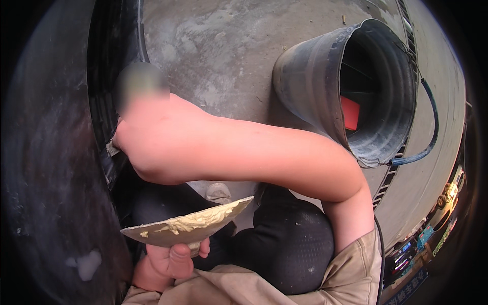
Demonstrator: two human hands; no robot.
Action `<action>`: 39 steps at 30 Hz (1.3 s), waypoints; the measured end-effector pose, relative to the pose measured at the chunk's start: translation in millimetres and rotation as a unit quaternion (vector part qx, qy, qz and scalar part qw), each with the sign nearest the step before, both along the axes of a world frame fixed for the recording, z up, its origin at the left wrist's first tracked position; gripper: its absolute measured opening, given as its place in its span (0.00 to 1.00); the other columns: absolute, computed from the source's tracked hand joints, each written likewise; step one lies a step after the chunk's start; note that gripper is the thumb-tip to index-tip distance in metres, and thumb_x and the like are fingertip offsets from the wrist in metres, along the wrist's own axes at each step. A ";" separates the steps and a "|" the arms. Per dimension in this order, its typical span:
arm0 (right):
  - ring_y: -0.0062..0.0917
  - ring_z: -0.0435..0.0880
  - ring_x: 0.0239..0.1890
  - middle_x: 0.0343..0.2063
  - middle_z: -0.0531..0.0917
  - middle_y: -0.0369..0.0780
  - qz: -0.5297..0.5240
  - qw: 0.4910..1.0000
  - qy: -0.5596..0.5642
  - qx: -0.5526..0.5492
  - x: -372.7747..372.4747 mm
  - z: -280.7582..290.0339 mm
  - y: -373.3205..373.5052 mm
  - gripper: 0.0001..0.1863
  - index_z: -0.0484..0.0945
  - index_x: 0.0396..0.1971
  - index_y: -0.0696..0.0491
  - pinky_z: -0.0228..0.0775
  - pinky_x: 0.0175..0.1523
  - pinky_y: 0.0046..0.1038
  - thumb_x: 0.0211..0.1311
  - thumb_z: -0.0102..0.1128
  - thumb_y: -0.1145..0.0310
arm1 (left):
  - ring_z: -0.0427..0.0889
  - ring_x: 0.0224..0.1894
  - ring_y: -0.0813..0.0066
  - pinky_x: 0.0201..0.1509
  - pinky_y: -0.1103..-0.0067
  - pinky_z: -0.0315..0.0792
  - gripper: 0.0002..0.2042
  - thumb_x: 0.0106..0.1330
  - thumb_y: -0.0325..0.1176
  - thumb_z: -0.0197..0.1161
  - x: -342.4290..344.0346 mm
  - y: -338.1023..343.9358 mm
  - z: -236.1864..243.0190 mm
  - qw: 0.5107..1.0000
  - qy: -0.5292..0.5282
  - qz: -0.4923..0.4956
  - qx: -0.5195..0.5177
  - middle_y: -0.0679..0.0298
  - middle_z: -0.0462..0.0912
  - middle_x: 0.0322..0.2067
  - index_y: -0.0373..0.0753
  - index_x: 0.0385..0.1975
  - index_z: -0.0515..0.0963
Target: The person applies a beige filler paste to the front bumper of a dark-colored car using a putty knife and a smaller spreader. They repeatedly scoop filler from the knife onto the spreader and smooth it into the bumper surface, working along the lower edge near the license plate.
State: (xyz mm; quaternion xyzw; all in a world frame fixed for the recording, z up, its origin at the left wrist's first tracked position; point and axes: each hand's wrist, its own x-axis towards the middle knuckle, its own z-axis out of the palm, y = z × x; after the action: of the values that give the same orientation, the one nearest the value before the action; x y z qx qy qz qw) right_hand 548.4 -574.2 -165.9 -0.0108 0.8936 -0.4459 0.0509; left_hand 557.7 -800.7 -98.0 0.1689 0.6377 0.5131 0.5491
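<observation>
My left hand (168, 262) grips a flat mixing board (190, 226) from below, its thumb curled under the near side. Cream-coloured filler paste (203, 219) is smeared along the board's top. My right forearm stretches across in front of me to the left, above the board. There my right hand (147, 147) is closed against the edge of a large dark panel (56, 152). A small pale piece (112, 148) shows by its fingertips; most of it is hidden, and a blurred patch covers the area just beyond the hand.
A large dark bucket (310, 76) with a blue-sleeved handle (432, 117) is on the grey concrete floor (218, 61), a red object (349, 113) inside it. A slotted floor grate (386, 185) runs past it. A pale smear (87, 264) marks the panel. My bent knees are close below the arm.
</observation>
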 end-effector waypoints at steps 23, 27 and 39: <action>0.36 0.86 0.40 0.41 0.90 0.46 -0.105 0.843 0.349 -0.396 107.7 -15.5 30.3 0.21 0.89 0.45 0.59 0.78 0.46 0.32 0.53 0.54 0.80 | 0.76 0.17 0.72 0.19 0.79 0.71 0.32 0.80 0.57 0.51 -1.7 10.3 5.2 0.998 0.040 0.035 -0.035 0.55 0.79 0.20 0.21 0.49 0.72; 0.36 0.86 0.39 0.39 0.90 0.43 -0.040 0.921 0.253 -0.292 113.9 -33.4 40.1 0.15 0.89 0.43 0.58 0.79 0.45 0.32 0.60 0.57 0.79 | 0.76 0.16 0.71 0.19 0.78 0.72 0.35 0.78 0.59 0.53 -0.1 4.7 -0.2 0.997 0.039 0.063 0.027 0.55 0.78 0.19 0.21 0.52 0.70; 0.39 0.80 0.50 0.57 0.82 0.43 -0.290 0.932 0.217 -0.021 43.7 -90.4 -25.4 0.31 0.78 0.62 0.56 0.76 0.55 0.37 0.53 0.61 0.81 | 0.81 0.24 0.76 0.26 0.81 0.74 0.24 0.78 0.47 0.60 -5.0 5.3 -5.3 0.997 -0.062 -0.017 0.029 0.61 0.83 0.27 0.25 0.42 0.80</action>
State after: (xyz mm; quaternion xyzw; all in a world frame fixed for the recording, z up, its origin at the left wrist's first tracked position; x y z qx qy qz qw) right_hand 592.1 -599.7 -256.3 0.1511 0.8375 -0.4467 -0.2761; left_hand 552.6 -795.3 -103.3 0.1634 0.5843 0.5311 0.5915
